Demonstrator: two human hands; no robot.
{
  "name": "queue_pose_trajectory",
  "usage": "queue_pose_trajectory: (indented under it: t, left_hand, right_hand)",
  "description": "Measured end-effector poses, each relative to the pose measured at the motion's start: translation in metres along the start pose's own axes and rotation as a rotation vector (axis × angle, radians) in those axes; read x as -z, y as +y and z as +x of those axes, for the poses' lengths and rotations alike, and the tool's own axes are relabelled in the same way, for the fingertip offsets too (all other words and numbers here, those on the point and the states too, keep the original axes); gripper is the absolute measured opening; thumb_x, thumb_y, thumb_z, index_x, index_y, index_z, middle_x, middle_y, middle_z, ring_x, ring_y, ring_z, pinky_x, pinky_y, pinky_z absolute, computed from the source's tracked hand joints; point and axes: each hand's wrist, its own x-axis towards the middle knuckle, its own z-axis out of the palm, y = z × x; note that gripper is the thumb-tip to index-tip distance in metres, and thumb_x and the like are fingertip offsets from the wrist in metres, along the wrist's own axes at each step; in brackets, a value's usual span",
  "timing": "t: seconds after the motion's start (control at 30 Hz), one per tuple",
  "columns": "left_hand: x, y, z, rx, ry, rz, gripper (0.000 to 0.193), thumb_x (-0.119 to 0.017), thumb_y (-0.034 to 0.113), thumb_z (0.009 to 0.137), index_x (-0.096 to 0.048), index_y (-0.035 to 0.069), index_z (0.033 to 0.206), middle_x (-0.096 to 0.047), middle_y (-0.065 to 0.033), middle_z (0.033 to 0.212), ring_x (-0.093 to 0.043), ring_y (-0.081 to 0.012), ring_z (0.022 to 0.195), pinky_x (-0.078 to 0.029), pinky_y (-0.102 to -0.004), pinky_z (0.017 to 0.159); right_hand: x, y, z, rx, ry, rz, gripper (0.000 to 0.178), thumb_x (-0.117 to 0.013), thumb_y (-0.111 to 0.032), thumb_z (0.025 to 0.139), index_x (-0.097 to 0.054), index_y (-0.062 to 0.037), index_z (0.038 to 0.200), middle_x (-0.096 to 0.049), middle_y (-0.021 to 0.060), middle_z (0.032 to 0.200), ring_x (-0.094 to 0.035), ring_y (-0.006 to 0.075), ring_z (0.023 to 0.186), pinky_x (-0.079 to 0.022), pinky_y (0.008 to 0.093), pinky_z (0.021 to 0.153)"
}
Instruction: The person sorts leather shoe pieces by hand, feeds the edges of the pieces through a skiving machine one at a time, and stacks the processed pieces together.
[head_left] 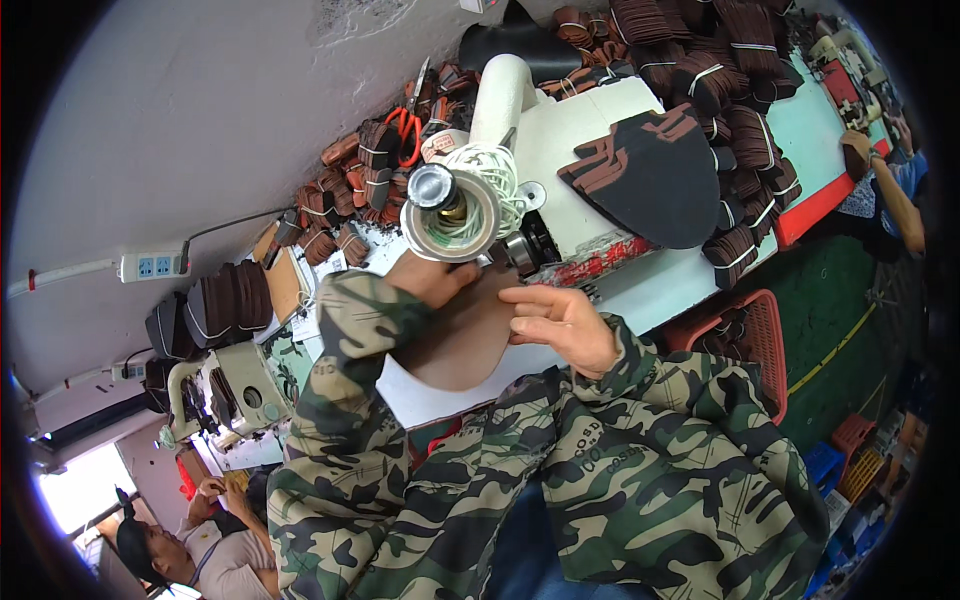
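A brown curved leather piece (455, 355) lies under my hands in front of the sewing machine (503, 105). My left hand (435, 280) is on its far left edge, fingers bent over it; the thread holder hides part of this hand. My right hand (562, 325) has its thumb and fingertips at the right edge of the piece, close to the machine's dark round working part (532, 245). The far edge of the leather runs beneath this part. A spool-topped holder (450, 212) with a white cord coil stands above my left hand.
Stacked dark pieces with brown strips (650, 180) lie on the machine's bed. Tied leather bundles (745, 140) crowd the right; more bundles and red-handled scissors (405, 125) line the wall. A red basket (765, 345) stands at right. Other people work at both sides.
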Motion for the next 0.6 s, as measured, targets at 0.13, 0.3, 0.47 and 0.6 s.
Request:
queue_pose_trajectory:
  t: [0.13,0.3,0.47,0.6]
  left_hand:
    - [-0.030,0.001,0.008,-0.064,0.356,0.399,0.028,-0.057,0.028,0.087,-0.067,0.002,0.089,-0.065,-0.0195,0.077,-0.064,-0.0313,0.074,-0.048,-0.0393,0.066]
    - [-0.032,0.011,-0.006,-0.082,0.266,0.080,0.027,-0.050,0.021,0.093,-0.056,-0.004,0.100,-0.062,-0.0115,0.068,-0.058,-0.0202,0.049,-0.045,-0.0305,0.048]
    - [-0.035,0.016,-0.035,0.290,-0.335,-0.978,0.029,-0.042,0.022,0.096,-0.055,0.004,0.078,-0.059,-0.0063,0.066,-0.047,-0.0084,0.037,-0.031,-0.0188,0.034]
    - [-0.027,-0.024,-0.014,0.366,-0.192,-1.150,0.026,-0.047,0.023,0.093,-0.054,0.006,0.075,-0.055,-0.0045,0.059,-0.041,-0.0075,0.034,-0.029,-0.0201,0.033]
  right_hand:
    - [0.021,-0.038,-0.011,0.100,-0.091,-0.496,0.034,-0.062,-0.012,0.086,-0.057,0.0014,0.117,-0.065,0.0094,0.100,-0.062,0.0158,0.088,-0.048,0.0283,0.078]
    - [0.034,-0.080,-0.001,0.433,0.039,-1.196,0.024,-0.060,-0.008,0.079,-0.064,-0.0010,0.102,-0.066,0.0140,0.093,-0.065,0.0229,0.082,-0.048,0.0293,0.076]
    - [0.023,-0.071,-0.021,0.610,0.320,-0.975,0.020,-0.059,-0.003,0.079,-0.065,-0.0014,0.098,-0.067,0.0133,0.088,-0.065,0.0219,0.077,-0.049,0.0283,0.072]
    - [0.012,-0.019,-0.030,0.493,0.057,-1.174,0.026,-0.060,-0.009,0.080,-0.063,-0.0086,0.106,-0.066,0.0129,0.092,-0.062,0.0324,0.073,-0.050,0.0362,0.064]
